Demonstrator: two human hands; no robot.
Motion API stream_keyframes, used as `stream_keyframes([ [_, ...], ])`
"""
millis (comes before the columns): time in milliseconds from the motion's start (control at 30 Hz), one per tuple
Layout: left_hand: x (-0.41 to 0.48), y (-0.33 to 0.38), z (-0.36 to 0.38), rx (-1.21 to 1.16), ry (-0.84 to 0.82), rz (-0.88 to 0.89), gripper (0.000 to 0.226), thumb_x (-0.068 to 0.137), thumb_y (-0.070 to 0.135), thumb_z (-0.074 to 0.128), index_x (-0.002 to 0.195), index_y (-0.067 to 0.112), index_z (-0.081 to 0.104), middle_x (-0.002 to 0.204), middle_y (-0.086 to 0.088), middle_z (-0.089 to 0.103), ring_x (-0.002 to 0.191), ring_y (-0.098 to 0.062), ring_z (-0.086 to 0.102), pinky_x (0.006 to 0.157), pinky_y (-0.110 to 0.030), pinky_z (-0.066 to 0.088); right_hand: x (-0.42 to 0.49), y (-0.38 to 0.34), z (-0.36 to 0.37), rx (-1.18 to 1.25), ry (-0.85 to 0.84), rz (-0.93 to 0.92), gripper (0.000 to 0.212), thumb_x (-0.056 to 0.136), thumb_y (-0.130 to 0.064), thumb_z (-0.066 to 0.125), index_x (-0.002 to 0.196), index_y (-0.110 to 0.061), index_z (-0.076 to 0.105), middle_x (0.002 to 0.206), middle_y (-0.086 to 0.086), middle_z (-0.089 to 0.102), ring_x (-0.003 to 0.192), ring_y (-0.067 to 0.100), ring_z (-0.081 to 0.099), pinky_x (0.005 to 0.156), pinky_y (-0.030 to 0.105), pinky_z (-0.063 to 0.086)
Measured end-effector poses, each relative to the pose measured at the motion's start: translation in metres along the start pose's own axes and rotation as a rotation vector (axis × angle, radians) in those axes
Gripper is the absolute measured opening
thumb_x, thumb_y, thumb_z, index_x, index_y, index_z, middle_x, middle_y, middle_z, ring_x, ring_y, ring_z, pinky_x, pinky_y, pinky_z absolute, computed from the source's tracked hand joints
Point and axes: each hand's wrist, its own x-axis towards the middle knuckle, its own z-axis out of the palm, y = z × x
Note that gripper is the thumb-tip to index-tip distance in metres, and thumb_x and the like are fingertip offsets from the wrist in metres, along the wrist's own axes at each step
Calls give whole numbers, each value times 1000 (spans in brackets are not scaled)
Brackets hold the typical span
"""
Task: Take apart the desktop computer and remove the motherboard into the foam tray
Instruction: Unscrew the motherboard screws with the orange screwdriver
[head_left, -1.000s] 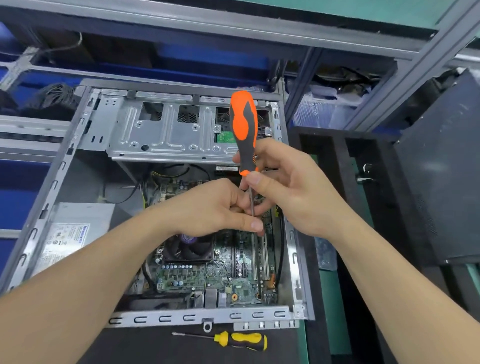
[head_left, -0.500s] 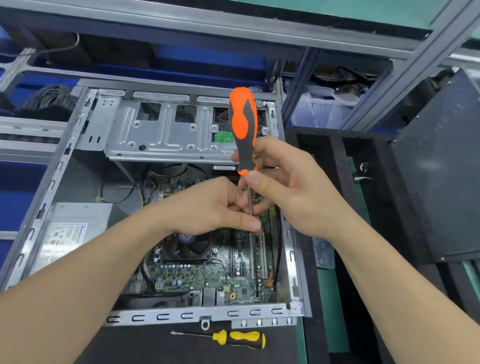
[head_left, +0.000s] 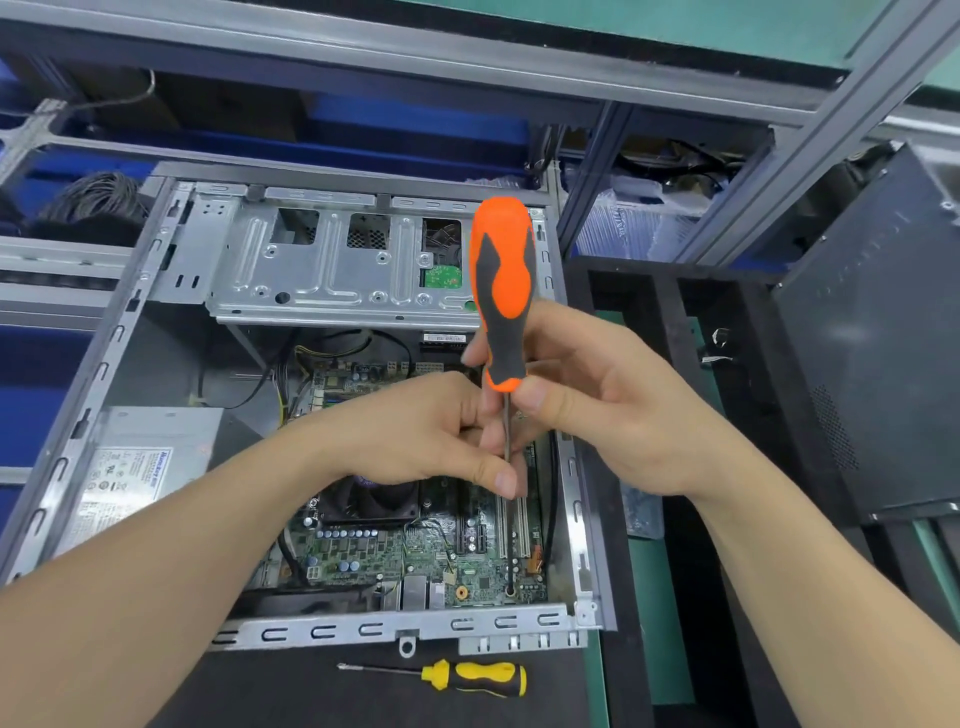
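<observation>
- Barely anything is changed from a second ago: the orange screwdriver (head_left: 501, 291) is seen a touch lower against the drive cage (head_left: 311, 270), and the same two-handed pose is kept.
- The handle's lower end is gripped between thumb and fingers of the right hand (head_left: 613, 410), with the tool held upright.
- The bare shaft is pinched by the curled thumb and fingers of the left hand (head_left: 415, 431), apparently to steady it. The tip is hidden behind that thumb, so which screw is being worked can't be told.
- Done so far, as far as can be judged: the computer case (head_left: 83, 395) is laid on its side on the table (head_left: 311, 696) and opened up, and a dark side panel (head_left: 872, 332) is propped off to the right.
- Still to do: the motherboard (head_left: 395, 551) is seated in the case bottom with cables plugged in and the CPU fan (head_left: 369, 499) on it. The power supply (head_left: 130, 467) is also still inside.
- The foam tray (head_left: 670, 322) is parked just right of the case, and no board is seen in it yet.
- A yellow screwdriver (head_left: 478, 678) is left lying on the table in front of the case, untouched.
- Overall it's judged early-to-middle: screws are being handled, and lifting is not yet started.
</observation>
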Motion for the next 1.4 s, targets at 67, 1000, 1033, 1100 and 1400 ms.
stream_keyframes([
  [67, -2, 1, 2, 16, -62, 11, 43, 85, 32, 80, 83, -6, 61, 90, -14, 74, 93, -33, 67, 88, -47, 54, -5, -6, -1, 21, -84, -25, 28, 105, -12, 53, 131, -2, 55, 106, 17, 65, 91, 39, 72, 70, 65, 59],
  [1000, -16, 50, 24, 41, -8, 68, 72, 74, 45, 88, 93, -16, 57, 79, -20, 46, 74, -26, 53, 77, -34, 41, -49, -168, 28, -961, -122, 119, 17, 84, -38, 85, 92, -31, 71, 72, -18, 64, 70, 5, 60, 61, 15, 43],
  [1033, -17, 55, 22, 29, 8, 72, 76, 69, 46, 89, 89, -17, 52, 76, -23, 46, 70, -37, 46, 73, -35, 36, -50, -172, 28, -979, -165, 120, 17, 84, -35, 85, 93, -33, 71, 73, -22, 63, 71, 2, 59, 62, 13, 42],
  [1100, -17, 63, 20, -6, 6, 106, 68, 63, 38, 93, 82, -11, 50, 67, -25, 43, 63, -36, 35, 66, -36, 30, -51, -178, 27, -1081, -234, 145, 19, 82, -21, 84, 87, -34, 71, 79, -20, 65, 75, 2, 61, 63, 16, 46],
  [1400, -19, 97, 34, -66, 34, 258, 51, 83, 35, 80, 66, -2, 50, 64, -23, 30, 61, -41, 26, 60, -35, 24, -54, -173, 32, -1208, -199, 122, 32, 75, 0, 68, 94, -25, 71, 90, -12, 54, 82, 4, 52, 71, 28, 45],
])
